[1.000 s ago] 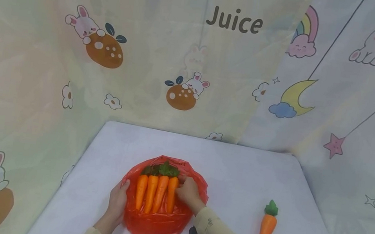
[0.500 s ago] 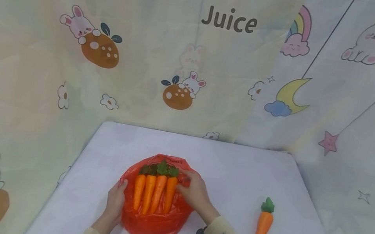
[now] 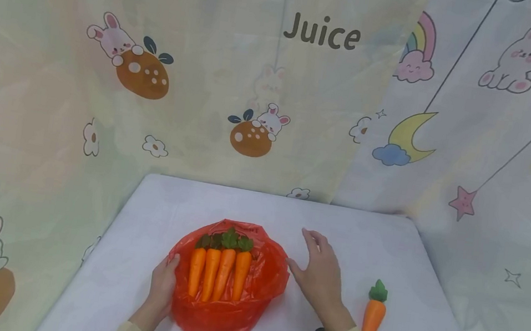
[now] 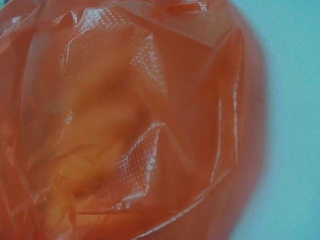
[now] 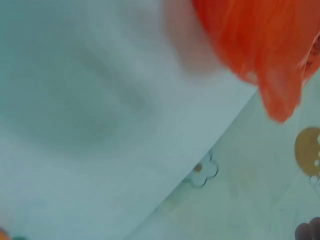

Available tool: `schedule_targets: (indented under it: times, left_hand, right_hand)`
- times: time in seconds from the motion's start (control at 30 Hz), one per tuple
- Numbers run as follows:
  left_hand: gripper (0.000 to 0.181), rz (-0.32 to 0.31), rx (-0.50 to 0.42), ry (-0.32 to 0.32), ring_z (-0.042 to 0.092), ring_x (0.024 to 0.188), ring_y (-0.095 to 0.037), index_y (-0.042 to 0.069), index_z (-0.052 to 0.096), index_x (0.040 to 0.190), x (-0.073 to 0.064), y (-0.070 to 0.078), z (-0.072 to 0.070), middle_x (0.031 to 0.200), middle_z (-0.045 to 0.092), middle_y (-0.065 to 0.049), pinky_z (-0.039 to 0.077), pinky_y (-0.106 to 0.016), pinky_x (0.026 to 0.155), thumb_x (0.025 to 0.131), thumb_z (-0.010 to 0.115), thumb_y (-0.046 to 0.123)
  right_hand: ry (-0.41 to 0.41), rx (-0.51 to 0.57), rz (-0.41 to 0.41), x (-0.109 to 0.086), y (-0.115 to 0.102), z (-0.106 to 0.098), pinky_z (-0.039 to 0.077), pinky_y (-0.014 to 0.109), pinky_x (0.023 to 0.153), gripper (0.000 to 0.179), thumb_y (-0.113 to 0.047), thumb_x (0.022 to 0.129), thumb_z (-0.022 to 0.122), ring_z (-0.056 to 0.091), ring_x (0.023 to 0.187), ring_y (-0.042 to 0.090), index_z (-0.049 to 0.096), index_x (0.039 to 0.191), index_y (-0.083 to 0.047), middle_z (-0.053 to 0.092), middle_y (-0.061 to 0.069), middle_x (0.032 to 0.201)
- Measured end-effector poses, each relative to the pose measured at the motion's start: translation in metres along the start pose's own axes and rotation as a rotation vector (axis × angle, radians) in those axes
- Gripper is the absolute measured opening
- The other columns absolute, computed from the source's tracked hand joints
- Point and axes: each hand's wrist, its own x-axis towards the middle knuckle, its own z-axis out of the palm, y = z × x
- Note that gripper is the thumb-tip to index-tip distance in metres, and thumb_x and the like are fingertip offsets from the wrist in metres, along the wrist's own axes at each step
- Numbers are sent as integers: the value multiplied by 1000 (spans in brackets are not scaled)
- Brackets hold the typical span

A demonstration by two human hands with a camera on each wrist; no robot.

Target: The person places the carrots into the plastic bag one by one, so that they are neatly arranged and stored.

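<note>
A red plastic bag [image 3: 219, 323] lies with its mouth spread wide on the table in the head view. Inside it, several orange carrots [image 3: 225, 273] with green tops rest side by side. My left hand [image 3: 161, 286] grips the bag's left rim, its thumb over the edge and the other fingers hidden behind. To the right of the bag, my right hand [image 3: 322, 276] is in the air with fingers spread and nothing in them. The left wrist view is filled by the crinkled bag wall [image 4: 190, 115]. A corner of the bag [image 5: 250, 40] shows in the right wrist view.
One more carrot [image 3: 373, 319] lies on the white table [image 3: 348, 227] at the right, its tip hidden by the right sleeve. A printed cloth backdrop [image 3: 208, 68] stands around the table's back and sides.
My right hand has left the rightmost carrot in the bag and moved right, out past the rim, fingers opening. The left hand stays on the bag.
</note>
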Motion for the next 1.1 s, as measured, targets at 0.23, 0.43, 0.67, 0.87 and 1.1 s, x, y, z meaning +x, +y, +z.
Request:
schedule_targets:
  times: [0.23,0.43,0.67,0.87,1.1]
  left_hand:
    - [76,-8,0,2,27,146,-39,5,15,162,0,2,1,163,27,-18,24,-55,117,107,37,53]
    - [76,-18,4,9,27,146,-39,7,15,162,2,1,1,163,27,-16,24,-55,118,106,37,54]
    - [76,-15,20,6,30,145,-38,9,18,162,0,1,2,162,30,-14,28,-53,116,105,38,55]
    - [75,-13,20,6,32,144,-37,9,20,162,0,1,2,161,32,-13,29,-52,116,106,37,55]
    - [77,-12,34,-2,31,144,-39,8,19,162,-1,2,2,162,30,-15,28,-54,116,105,37,56]
  right_hand:
    - [120,-144,12,-3,39,-15,53,57,93,92,-33,73,92,56,119,41,48,149,-5,52,22,140]
    - [130,-155,67,-10,74,-14,47,65,96,107,-36,69,94,49,123,48,38,152,1,45,27,142]
    - [68,-158,217,-27,119,-20,48,68,82,134,-48,61,95,48,115,58,19,157,6,39,38,139]
    - [-76,-129,400,-42,150,-27,47,71,81,144,-55,63,92,43,115,62,2,159,3,33,42,140]
    - [-225,-29,589,-49,166,-29,36,73,101,152,-63,63,89,30,127,63,-9,157,6,20,47,144]
